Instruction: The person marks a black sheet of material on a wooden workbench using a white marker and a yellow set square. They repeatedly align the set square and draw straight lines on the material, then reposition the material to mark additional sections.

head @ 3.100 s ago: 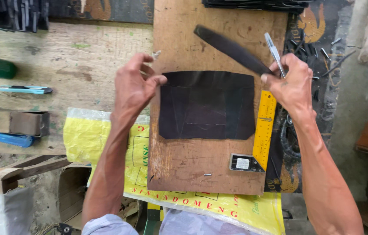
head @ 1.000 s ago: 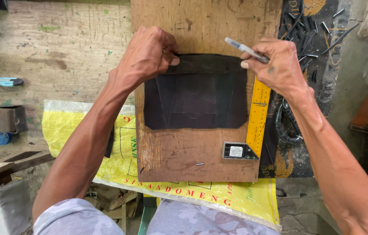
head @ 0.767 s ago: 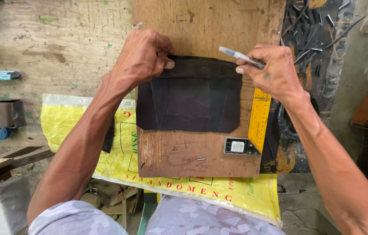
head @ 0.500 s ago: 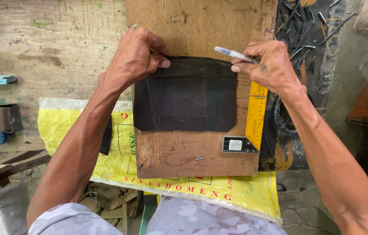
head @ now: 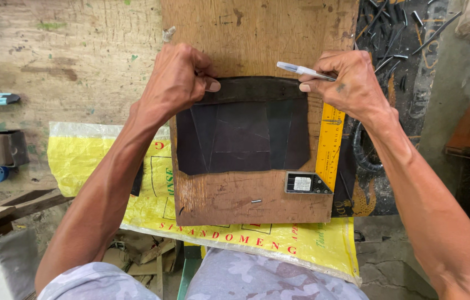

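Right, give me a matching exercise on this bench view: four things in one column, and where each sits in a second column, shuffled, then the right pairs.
Things:
1. dark sheet
2. pen
3. yellow ruler
4. yellow sack

Places:
A. along the right edge of the wooden board
B. spread under the board's near end
C. flat on the board, its top edge pinched by both hands
D. in the right hand, across the fingers

Pairs: 1-C, 2-D, 3-A, 4-B. The left hand grips the sheet's top left corner.
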